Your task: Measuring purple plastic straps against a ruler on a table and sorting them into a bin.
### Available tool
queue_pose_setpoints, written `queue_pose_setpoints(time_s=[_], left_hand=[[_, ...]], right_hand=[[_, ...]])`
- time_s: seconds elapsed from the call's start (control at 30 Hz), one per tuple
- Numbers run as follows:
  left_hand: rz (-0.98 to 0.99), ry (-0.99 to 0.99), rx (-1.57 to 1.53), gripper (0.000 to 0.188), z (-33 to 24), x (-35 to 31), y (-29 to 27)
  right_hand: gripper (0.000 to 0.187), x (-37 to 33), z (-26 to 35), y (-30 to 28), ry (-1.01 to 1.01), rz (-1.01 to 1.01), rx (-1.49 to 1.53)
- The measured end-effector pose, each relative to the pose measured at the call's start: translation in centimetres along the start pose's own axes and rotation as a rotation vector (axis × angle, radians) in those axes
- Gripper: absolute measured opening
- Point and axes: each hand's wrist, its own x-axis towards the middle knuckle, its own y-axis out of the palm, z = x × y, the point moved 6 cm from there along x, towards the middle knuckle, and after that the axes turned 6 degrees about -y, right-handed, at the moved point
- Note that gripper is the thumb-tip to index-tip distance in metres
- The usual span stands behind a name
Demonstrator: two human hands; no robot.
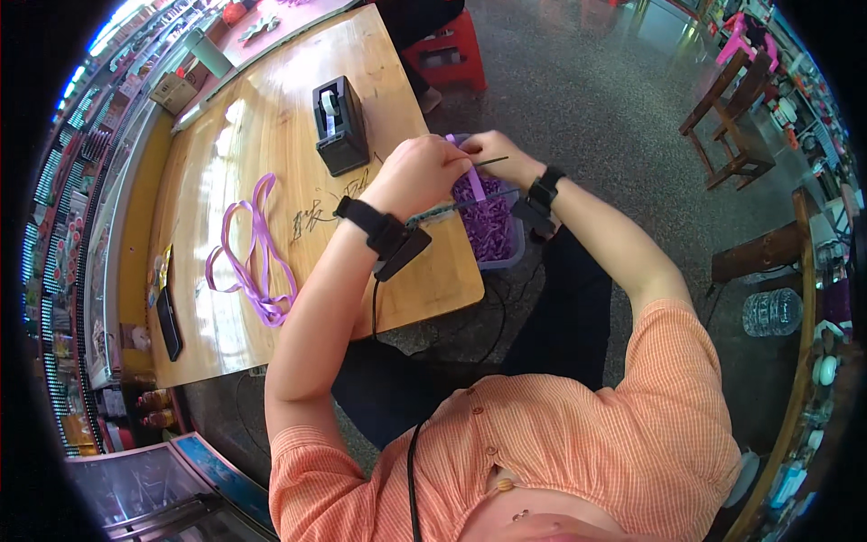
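My left hand (417, 172) is closed in a pinch at the table's right edge, its fingertips on a short purple ribbon (477, 186). A thin dark stick (492, 161) juts rightward from those fingertips. Close beside it, my right hand (504, 159) has its fingers curled in at the ribbon's upper end; its fingertips are partly hidden. Below both hands, a clear plastic tub (502, 265) holds many curled purple strips (488, 228). A narrow grey-teal strip (440, 213) runs from under my left wrist across the tub. Dark devices are strapped to both wrists.
A black tape dispenser (343, 126) stands on the wooden table (271, 126). Loose purple ribbon (257, 257) lies left of my forearm, a black phone (169, 323) farther left. A red stool (452, 56), wooden chair (733, 122) and large clear bottle (772, 313) stand around.
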Motion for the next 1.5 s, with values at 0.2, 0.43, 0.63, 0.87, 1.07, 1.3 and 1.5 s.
queue_pose_setpoints(time_s=[0.2, 0.43, 0.63, 0.87, 1.07, 1.3, 1.5], left_hand=[[0.103, -0.106, -0.022, 0.027, 1.5, 0.0, 1.4], [0.088, -0.11, 0.006, 0.03, 1.4, -0.1, 1.6], [0.089, -0.1, 0.013, 0.032, 1.4, -0.1, 1.6], [0.08, -0.106, 0.0, 0.032, 1.3, -0.3, 1.5], [0.086, -0.118, 0.003, 0.032, 1.7, -0.5, 1.7], [0.083, -0.125, -0.004, 0.031, 1.5, -0.3, 1.7], [0.094, -0.114, 0.006, 0.031, 1.5, -0.4, 1.7]], right_hand=[[0.029, -8.3, 0.9, 3.8, 0.4, -0.004, 0.672], [0.022, -16.6, 4.4, 6.0, 0.51, -0.03, 1.007], [0.022, -19.7, 5.1, 7.3, 0.582, -0.194, 0.897], [0.023, -19.7, 1.2, 7.4, 0.647, -0.446, 0.861], [0.025, -17.7, 4.1, 4.1, -0.03, -0.606, 0.009], [0.02, -18.6, 2.9, 5.2, 0.406, -0.673, 0.656], [0.021, -20.7, 3.7, 7.5, 0.302, -0.452, 0.494]])
